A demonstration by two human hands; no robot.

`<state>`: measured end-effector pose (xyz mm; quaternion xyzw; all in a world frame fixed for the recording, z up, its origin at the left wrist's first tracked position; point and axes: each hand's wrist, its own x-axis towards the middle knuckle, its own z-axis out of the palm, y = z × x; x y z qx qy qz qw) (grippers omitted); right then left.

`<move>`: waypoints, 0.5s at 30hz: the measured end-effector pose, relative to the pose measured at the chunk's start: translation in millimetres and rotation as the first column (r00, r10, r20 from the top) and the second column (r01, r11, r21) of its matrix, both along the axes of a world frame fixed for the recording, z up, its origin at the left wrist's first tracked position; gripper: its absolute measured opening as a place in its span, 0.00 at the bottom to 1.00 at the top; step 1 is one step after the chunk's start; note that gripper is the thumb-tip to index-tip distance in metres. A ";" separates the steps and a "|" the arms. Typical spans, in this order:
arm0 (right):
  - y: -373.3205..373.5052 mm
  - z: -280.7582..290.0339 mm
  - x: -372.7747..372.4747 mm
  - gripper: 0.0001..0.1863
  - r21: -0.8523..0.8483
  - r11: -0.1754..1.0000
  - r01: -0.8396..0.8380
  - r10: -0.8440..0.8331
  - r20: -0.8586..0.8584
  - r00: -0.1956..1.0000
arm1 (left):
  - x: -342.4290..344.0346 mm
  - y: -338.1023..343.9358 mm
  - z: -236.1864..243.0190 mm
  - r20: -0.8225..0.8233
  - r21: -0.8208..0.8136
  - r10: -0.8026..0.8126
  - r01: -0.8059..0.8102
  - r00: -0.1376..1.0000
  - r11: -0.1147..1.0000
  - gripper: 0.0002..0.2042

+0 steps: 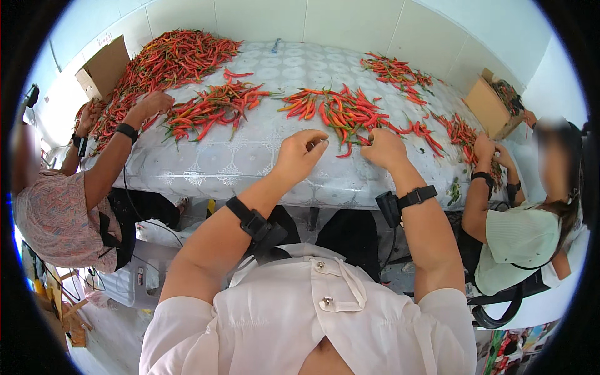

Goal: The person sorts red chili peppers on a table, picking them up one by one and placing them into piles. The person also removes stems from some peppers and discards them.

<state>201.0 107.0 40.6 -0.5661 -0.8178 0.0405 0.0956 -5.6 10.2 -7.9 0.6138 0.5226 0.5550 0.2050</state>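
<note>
Bright, even daylight; sharp centre, fisheye bending, black rim.

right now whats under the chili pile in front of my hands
The chili pile lies on a patterned plastic table cover. The tabletop beneath the cover is hidden, as is anything under the peppers.

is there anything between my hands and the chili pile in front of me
Nothing visible does. The left hand and right hand rest on the table at the near edge of the red chili pile; only bare tablecloth lies between.
</note>
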 end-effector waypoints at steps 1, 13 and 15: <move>1.4 2.1 -1.2 0.20 -0.018 1.000 -0.018 0.018 0.019 1.000 | -0.3 0.2 -0.7 0.022 -0.015 -0.003 0.003 1.000 1.000 0.10; 9.9 6.0 11.7 0.18 -0.039 0.991 0.125 -0.128 -0.080 0.989 | -3.9 3.0 -1.9 0.028 -0.049 -0.030 0.031 0.999 0.998 0.10; 9.4 7.4 15.7 0.18 -0.035 0.990 0.136 -0.139 -0.132 0.981 | -3.9 2.1 -0.9 0.046 -0.068 -0.030 0.033 0.998 0.997 0.10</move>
